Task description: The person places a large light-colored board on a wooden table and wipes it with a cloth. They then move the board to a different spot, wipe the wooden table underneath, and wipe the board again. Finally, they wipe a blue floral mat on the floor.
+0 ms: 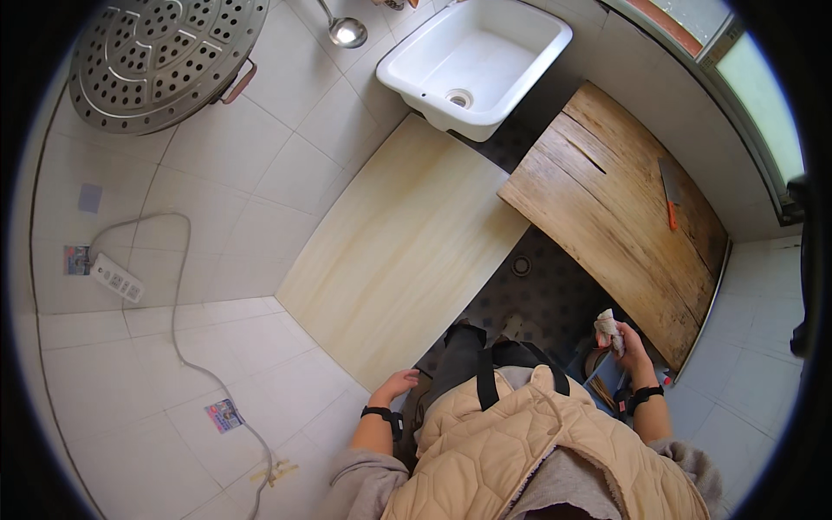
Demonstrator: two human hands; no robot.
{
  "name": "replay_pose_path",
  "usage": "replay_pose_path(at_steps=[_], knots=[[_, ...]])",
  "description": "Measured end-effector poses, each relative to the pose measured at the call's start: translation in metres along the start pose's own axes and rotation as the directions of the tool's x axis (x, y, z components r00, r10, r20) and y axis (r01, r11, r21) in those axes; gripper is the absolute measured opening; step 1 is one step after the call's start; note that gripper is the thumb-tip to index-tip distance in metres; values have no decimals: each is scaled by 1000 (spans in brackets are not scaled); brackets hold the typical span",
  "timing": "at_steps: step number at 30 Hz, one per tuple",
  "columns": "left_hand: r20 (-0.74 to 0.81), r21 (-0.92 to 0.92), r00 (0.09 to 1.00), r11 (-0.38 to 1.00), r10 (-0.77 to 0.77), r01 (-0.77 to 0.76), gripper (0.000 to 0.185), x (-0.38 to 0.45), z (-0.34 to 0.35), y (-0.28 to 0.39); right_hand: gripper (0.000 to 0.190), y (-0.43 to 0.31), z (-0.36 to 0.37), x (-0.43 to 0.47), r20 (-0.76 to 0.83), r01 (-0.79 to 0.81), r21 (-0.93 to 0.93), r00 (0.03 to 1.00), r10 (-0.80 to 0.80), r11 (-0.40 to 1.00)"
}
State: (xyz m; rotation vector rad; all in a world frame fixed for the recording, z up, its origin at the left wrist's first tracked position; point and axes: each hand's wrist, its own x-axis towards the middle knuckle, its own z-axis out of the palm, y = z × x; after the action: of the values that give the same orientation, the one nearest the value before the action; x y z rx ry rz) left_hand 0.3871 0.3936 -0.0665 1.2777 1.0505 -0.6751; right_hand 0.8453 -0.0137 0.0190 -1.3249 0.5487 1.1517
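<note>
My right hand (629, 348) grips a crumpled whitish cloth with some red on it (608, 330), beside the lower edge of a worn wooden board top (611, 195). On that wood lies a cleaver with an orange handle (671, 195). My left hand (396, 385) is near the lower end of a pale, wood-patterned tabletop (409, 253), its fingers apart and nothing seen in them. Whether it touches the edge, I cannot tell.
A white sink (500, 58) stands beyond the pale top. A perforated metal steamer tray (159, 58) and a ladle (348, 31) hang on the tiled wall, with a power strip (117, 278) and its cable. Below my right hand, a blue container (606, 377) holds thin sticks. A floor drain (521, 265) shows between the tops.
</note>
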Motion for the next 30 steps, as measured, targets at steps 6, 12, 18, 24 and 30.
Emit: replay_pose_path(at_steps=[6,12,18,24,30], knots=[[-130,-248,975,958,-180,144,46,-4,31,-64,33,-56,56,43,79,-27,-184,996,43,983],[-138,-272,972,951,-189,146,47,16,12,-61,28,-79,131,85,117,-16,-252,992,47,968],[-205,-330,976,944,-77,5,45,25,-36,-11,24,-82,171,106,-19,-82,-255,997,80,964],[-252,-323,963,946,-92,5,43,36,-48,11,26,-85,147,121,95,-109,-125,988,121,986],[-252,-341,952,937,-174,81,39,18,-14,29,35,-128,88,125,115,62,204,990,-87,977]])
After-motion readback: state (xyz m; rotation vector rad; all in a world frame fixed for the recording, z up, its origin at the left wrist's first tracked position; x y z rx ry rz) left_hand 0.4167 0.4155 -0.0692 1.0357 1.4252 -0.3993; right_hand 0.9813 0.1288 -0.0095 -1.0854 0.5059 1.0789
